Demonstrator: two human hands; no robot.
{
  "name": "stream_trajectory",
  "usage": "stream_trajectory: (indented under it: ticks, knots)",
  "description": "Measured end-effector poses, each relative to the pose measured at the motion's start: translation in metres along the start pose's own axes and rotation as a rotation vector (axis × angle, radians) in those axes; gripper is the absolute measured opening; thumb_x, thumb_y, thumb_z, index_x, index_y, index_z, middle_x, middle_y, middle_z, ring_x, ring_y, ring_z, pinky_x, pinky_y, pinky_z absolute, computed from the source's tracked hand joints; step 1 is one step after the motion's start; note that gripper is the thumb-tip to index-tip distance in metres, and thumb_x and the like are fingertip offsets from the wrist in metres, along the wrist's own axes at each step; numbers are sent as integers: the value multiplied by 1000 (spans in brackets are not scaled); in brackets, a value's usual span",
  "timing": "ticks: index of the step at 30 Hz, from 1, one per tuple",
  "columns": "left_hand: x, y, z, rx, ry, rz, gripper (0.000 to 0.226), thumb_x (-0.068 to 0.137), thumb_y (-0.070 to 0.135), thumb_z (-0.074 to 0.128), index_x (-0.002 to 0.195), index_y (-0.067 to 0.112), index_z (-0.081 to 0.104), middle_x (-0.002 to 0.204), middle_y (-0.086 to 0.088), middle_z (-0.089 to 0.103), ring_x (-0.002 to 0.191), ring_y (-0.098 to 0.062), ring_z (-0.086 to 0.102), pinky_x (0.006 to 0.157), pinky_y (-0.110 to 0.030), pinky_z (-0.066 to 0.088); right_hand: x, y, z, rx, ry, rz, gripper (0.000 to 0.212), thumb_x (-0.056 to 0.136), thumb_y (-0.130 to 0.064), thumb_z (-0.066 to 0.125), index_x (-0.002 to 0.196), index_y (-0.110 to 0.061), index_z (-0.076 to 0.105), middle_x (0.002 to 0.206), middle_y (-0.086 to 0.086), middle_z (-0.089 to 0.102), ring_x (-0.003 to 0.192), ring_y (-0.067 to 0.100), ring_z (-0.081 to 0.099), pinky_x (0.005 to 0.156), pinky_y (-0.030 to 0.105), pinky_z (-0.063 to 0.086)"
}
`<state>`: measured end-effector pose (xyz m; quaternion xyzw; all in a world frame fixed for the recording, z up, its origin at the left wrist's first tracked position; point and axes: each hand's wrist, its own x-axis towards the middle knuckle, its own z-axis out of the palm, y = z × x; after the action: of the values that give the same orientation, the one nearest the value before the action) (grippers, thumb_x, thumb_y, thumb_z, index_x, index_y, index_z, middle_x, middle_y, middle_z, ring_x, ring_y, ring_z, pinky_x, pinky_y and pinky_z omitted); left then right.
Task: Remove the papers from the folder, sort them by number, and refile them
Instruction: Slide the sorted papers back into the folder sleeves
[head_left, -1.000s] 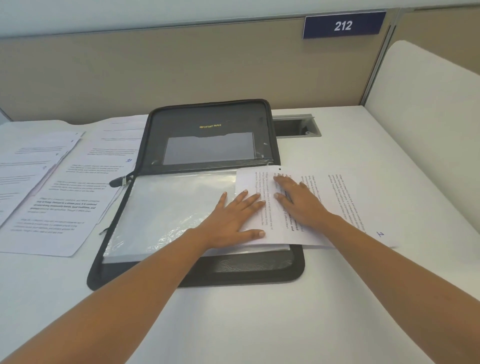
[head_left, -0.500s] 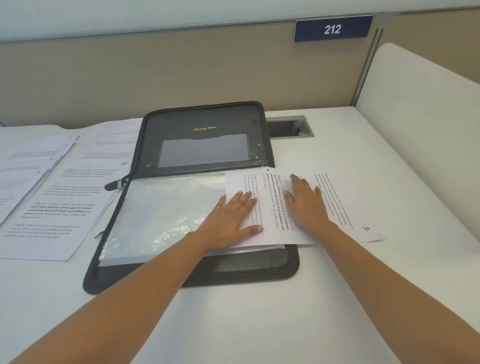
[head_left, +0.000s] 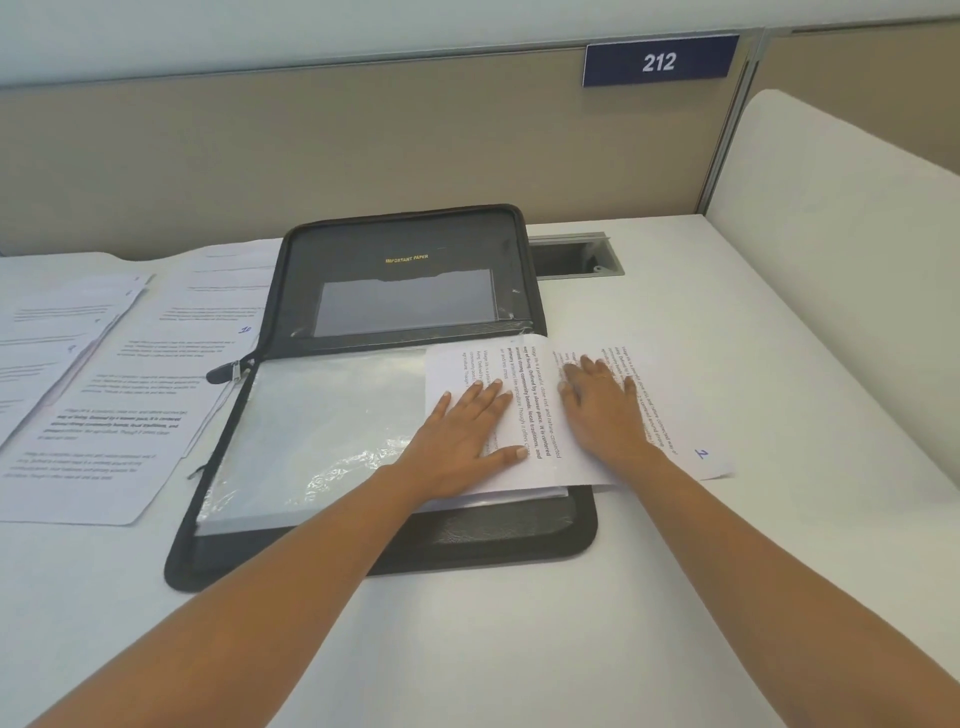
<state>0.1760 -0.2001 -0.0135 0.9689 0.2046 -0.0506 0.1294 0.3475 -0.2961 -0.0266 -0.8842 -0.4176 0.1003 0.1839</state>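
A black zip folder (head_left: 410, 551) lies open on the white desk, its clear plastic sleeves (head_left: 322, 426) facing up. A printed sheet marked 2 (head_left: 540, 410) lies sideways, partly over the sleeves and partly sticking out past the folder's right edge. My left hand (head_left: 467, 441) presses flat on the sheet's left part, fingers straight. My right hand (head_left: 605, 410) lies flat on the sheet further right. Several other numbered sheets (head_left: 119, 410) are spread on the desk left of the folder.
A recessed cable slot (head_left: 574, 257) sits in the desk behind the folder's right corner. A beige partition with a blue 212 sign (head_left: 660, 61) runs along the back. A white side panel (head_left: 841, 244) bounds the desk on the right.
The sheet has slid a little to the left, further over the sleeves. My right hand has shifted slightly right on it; my left hand stays flat.
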Motion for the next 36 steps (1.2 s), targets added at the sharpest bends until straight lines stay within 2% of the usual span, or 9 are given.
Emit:
stream_trajectory:
  ticks: [6,10,13,18,24,26,29,31,36]
  knots:
    - [1,3,1,-3,3,-20,75,93,59,30,151,22,1,159,5,-7,145,-11,-9,118,-39,-5,4,-17,10,86,8,-41,47,103,-26,24,148,-12,25,156,5,21,145,18,13,117,40,3]
    - [0,4,1,-11,9,-28,75,93,60,30,151,22,1,159,5,-7,145,-11,-9,118,-39,-6,4,-18,9,265,12,-103,43,102,-21,31,143,-10,35,154,8,26,143,19,20,118,37,9]
    - [0,3,3,-7,9,-25,77,92,63,28,151,23,1,159,4,-7,145,-12,-9,118,-40,-7,5,-3,-1,172,119,14,44,101,-26,34,141,-11,38,154,9,26,144,21,19,117,41,9]
    - [1,3,3,-4,5,-24,80,90,67,26,151,23,1,159,4,-7,145,-12,-10,118,-40,-7,0,1,3,-61,19,44,49,102,-34,24,147,-15,25,158,6,14,146,22,8,117,45,4]
    - [1,4,3,7,7,-27,75,93,60,29,151,23,-1,159,4,-9,145,-12,-11,118,-40,-8,1,-27,8,186,-40,-29,47,103,-26,25,148,-14,25,157,6,16,146,18,10,117,40,2]
    - [1,3,3,8,17,-24,76,93,62,28,151,23,1,159,4,-7,145,-12,-10,117,-40,-7,-1,-30,5,375,-28,-77,43,103,-21,31,144,-11,34,154,8,26,143,19,20,116,33,11]
    - [0,3,3,8,23,-20,76,92,63,27,151,23,1,159,4,-7,145,-12,-10,117,-39,-8,-1,-20,-9,564,158,88,34,98,-14,43,130,-9,53,137,11,49,126,25,45,103,28,32]
    - [-1,2,3,6,22,-18,75,93,61,28,151,23,0,159,4,-7,145,-12,-10,117,-39,-8,0,-5,-18,539,248,220,32,94,-12,49,125,-8,56,129,13,54,119,26,50,98,29,37]
    - [-1,2,5,4,14,-25,78,91,66,25,151,24,0,159,5,-8,145,-12,-10,117,-39,-8,1,7,-29,593,219,360,35,91,-14,54,125,-6,56,125,10,58,112,26,54,91,30,44]
